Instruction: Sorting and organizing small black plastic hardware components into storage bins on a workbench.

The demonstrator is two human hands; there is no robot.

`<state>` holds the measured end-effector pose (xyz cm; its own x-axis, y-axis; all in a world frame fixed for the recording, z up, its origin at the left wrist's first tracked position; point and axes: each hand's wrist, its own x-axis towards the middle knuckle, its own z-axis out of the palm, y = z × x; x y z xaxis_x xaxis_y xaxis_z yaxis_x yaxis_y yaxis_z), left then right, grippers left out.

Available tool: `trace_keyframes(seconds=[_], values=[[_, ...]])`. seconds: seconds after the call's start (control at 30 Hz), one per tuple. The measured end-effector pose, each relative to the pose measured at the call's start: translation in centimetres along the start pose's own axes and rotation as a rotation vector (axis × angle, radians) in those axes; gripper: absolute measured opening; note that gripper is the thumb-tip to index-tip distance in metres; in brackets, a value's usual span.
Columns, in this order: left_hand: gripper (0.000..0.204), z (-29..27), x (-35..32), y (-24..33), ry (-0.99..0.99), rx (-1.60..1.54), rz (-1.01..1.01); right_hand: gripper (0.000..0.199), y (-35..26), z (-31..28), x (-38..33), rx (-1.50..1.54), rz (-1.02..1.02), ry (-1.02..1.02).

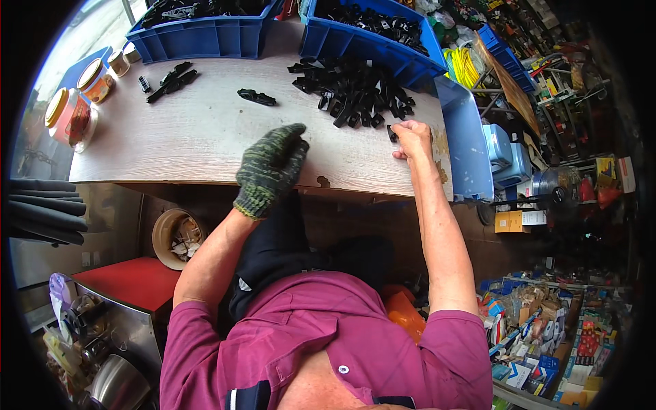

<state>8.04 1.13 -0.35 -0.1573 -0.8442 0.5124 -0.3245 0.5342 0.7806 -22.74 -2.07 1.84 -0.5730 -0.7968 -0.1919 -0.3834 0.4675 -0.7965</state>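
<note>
Right hand pinches a small black clip, mostly hidden by fingers.

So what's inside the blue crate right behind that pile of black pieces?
The blue crate holds more black plastic pieces, much like the loose pile on the table. Only the top layer shows; its near wall hides what lies deeper, and the bottom is covered.

Soft daylight falls evenly on the table, brightest toward its far left corner, where the view washes out pale. Shadows are faint. Under the near edge it turns dim. The frame's rim goes black, straight edges bow outward, and the clutter at right smears into blur.
</note>
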Motion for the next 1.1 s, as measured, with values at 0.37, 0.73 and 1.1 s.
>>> trace_keyframes(seconds=[0.37,0.73,1.1], values=[[0.030,9.5,2.6,3.2,-0.116,0.245,0.117,0.014,0.3,0.8,-4.4,0.440,0.008,-0.089],[0.019,9.9,2.8,3.9,-0.276,0.224,0.057,0.029,1.2,1.7,-6.7,0.499,-0.187,-0.207],[0.036,1.6,4.1,-0.8,0.220,0.581,0.302,0.031,1.2,3.1,-9.0,0.671,-0.192,-0.268]])
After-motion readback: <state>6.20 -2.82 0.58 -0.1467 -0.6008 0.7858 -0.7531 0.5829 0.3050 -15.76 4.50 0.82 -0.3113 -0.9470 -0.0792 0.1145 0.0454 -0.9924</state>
